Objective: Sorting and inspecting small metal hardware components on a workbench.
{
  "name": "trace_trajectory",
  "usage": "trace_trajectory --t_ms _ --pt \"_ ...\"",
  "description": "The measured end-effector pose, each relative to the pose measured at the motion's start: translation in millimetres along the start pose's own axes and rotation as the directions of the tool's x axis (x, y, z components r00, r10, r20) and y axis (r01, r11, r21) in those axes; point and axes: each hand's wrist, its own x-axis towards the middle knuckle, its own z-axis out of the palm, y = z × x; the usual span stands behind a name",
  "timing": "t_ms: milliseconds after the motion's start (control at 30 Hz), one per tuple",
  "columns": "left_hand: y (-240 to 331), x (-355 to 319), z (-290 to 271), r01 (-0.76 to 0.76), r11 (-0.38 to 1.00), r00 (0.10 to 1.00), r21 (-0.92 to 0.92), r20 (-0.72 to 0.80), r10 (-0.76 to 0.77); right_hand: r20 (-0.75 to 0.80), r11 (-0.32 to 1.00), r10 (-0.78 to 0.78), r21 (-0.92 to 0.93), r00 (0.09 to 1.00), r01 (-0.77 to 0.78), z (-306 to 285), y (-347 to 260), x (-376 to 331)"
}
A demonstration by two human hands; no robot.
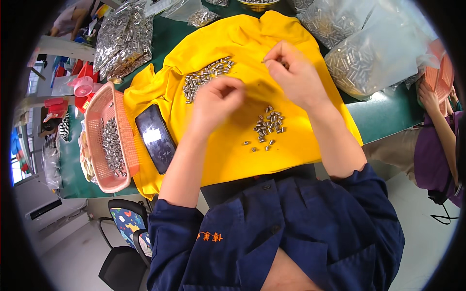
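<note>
dozens of small metal cylinders [206, 75] are lying in a broad heap left of centre on the yellow cloth [228, 165], and a smaller cluster [269, 123] is resting to the right and nearer. the right hand [296, 77] is hovering at the far right, thumb and forefinger apparently pinching metal pieces. the left hand [218, 99] is curling beside the broad heap; blur is hiding whether it is gripping anything.

each cylinder is probably weighing little, feeling stiff, smooth and slippery, and rolling easily; fingertips across the round side are likely giving the surest hold. the soft cloth is probably slowing any rolling.

between the heaps, bare cloth is giving room. a phone [156, 138] and pink basket [128, 150] are bounding the left, clear bags [349, 68] are crowding the far right, and the green surface [395, 116] is ending at the near side.
</note>
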Motion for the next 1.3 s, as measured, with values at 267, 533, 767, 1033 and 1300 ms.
trace_trajectory --t_ms 267,533,767,1033,1300 --pt "20.8 7.6 14.6 -0.388 0.697 0.921 0.603 0.244 0.302 -0.038 0.996 -0.014 0.083 0.999 0.017 -1.9 -0.4 0.7" --pt "6.8 71.5 -18.9 -0.332 0.265 0.937 0.905 0.284 0.203 -0.024 0.997 -0.010 0.074 1.000 0.012 0.8 -4.4 0.6" --pt "16.2 65.0 -16.7 -0.372 0.320 0.922 0.872 0.307 0.235 0.012 0.997 -0.039 0.074 0.999 0.038 -0.6 -2.1 -0.5" --pt "4.8 16.4 -3.6 0.061 0.939 0.993 -0.338 0.118 -0.022 0.109 0.998 -0.059 0.012 0.992 0.058 4.0 -1.1 -2.7" --pt "5.3 13.6 -3.3 0.037 0.941 0.994 -0.337 0.105 -0.002 0.165 0.986 -0.081 -0.128 0.983 0.103 6.9 -1.5 -3.1"
